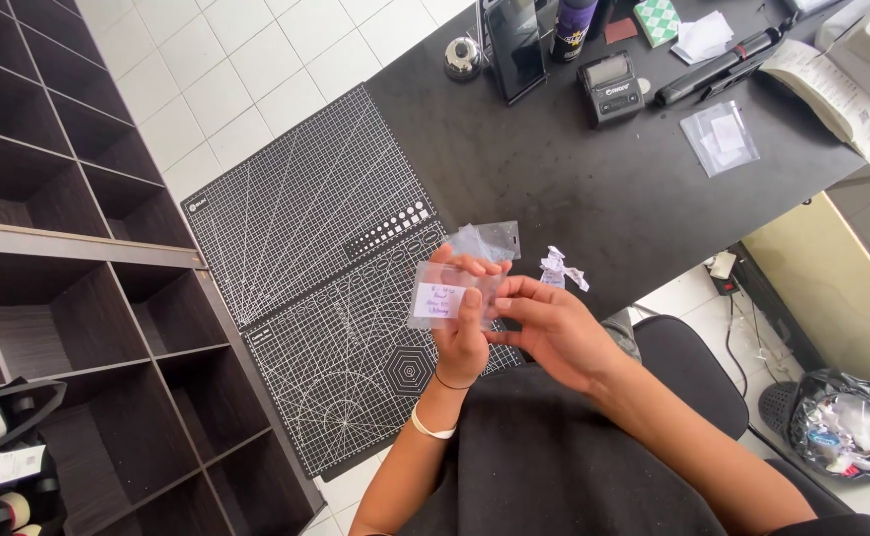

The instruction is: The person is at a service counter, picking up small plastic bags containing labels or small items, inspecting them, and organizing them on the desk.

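A person seen from above holds a small clear plastic bag [452, 294] over a black cutting mat [306, 228] printed with white grid lines, at the near edge of a black table [594, 189]. The bag is flat, see-through and roughly rectangular, with a white handwritten label [436, 300] on its left part. The left hand [462, 333] grips the bag from below, thumb pressed across its front. The right hand [546, 326] pinches the bag's right edge with its fingertips. A white band and a thin dark band circle the left wrist.

Just behind the held bag, a second clear bag [488, 239] with a hanging hole lies on the mat's corner. Beside it to the right sit torn white paper scraps [560, 267]. Farther back on the table, well apart, lies another clear bag [720, 136] holding white slips. Near it stands a small black label printer [609, 86], and to its right a long white receipt [837, 94] curls off the table's far end. A green-and-white checked packet [658, 19] sits at the top edge. Dark cubby shelves [68, 248] stand on the left. On the floor at lower right is a bin [845, 425] lined with black plastic, holding crumpled paper.
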